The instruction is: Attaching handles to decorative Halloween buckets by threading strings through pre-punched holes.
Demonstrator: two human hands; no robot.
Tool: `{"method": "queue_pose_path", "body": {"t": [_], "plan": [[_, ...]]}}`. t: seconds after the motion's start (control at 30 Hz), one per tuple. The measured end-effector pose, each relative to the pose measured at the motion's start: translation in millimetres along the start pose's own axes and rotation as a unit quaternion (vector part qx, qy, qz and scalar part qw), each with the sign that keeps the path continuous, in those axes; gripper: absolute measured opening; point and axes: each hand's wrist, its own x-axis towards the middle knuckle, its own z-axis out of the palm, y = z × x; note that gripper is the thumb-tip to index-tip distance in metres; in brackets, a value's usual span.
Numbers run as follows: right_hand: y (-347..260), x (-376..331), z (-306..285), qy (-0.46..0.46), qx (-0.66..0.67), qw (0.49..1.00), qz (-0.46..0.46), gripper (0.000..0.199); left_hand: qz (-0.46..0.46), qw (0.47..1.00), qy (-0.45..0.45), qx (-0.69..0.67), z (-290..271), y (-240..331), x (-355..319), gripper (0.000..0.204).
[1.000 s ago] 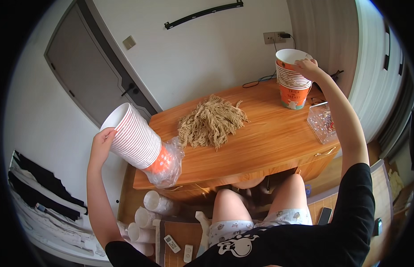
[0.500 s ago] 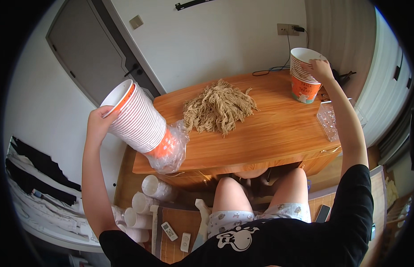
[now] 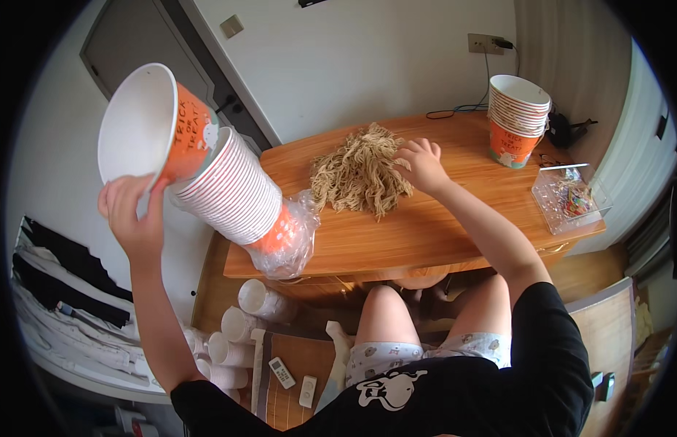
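Observation:
My left hand (image 3: 131, 215) is closed on the rim of an orange paper bucket (image 3: 189, 138) with a white inside, at the upper left. That bucket is tilted, its base at the mouth of a long stack of nested buckets (image 3: 244, 193). The stack leans over the desk's left end, its lower part in clear plastic wrap (image 3: 291, 251). My right hand (image 3: 424, 167) is open and empty, fingers apart, at the right edge of a heap of tan cords (image 3: 357, 171); I cannot tell whether it touches them. A shorter bucket stack (image 3: 515, 135) stands upright at the desk's far right.
The wooden desk (image 3: 455, 233) has a clear acrylic tray (image 3: 564, 200) with small colourful bits at its right end. A black cable runs to a wall socket (image 3: 485, 44). Several white buckets (image 3: 262, 300) lie on their sides below left, near two remotes (image 3: 282, 373).
My right hand has left the shorter stack and moved left to the cords. My left hand has lifted one bucket up out of the long stack.

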Motion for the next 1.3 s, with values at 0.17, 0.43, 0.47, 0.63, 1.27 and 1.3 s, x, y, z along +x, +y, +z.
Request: {"method": "queue_pose_path", "body": {"t": [0.17, 0.43, 0.47, 0.63, 1.27, 1.3], "plan": [[-3.8, 26.0, 37.3, -0.009, 0.031, 0.998, 0.062, 0.015, 0.028, 0.997, -0.055, -0.037, -42.3, 73.8, -27.9, 0.025], [-7.2, 43.2, 60.3, -0.040, -0.022, 0.999, 0.007, 0.015, -0.233, 0.882, -0.088, -0.400, -24.4, 132.5, -79.1, 0.020], [-6.7, 42.7, 59.1, -0.028, -0.024, 0.999, -0.001, 0.014, -0.268, 0.856, -0.090, -0.432, -20.0, 136.9, -80.2, 0.019], [-2.2, 39.3, 51.6, 0.030, -0.006, 0.999, -0.037, 0.012, -0.289, 0.798, -0.133, -0.512, -7.8, 145.8, -82.5, 0.019], [-10.8, 45.3, 44.3, 0.037, 0.153, 0.987, 0.039, 0.016, -0.355, 0.726, -0.112, -0.578, -16.8, 143.5, -128.0, 0.025], [-12.0, 45.0, 39.0, 0.049, 0.206, 0.974, 0.081, 0.017, -0.353, 0.725, -0.113, -0.580, -17.4, 143.6, -131.8, 0.025]]}}
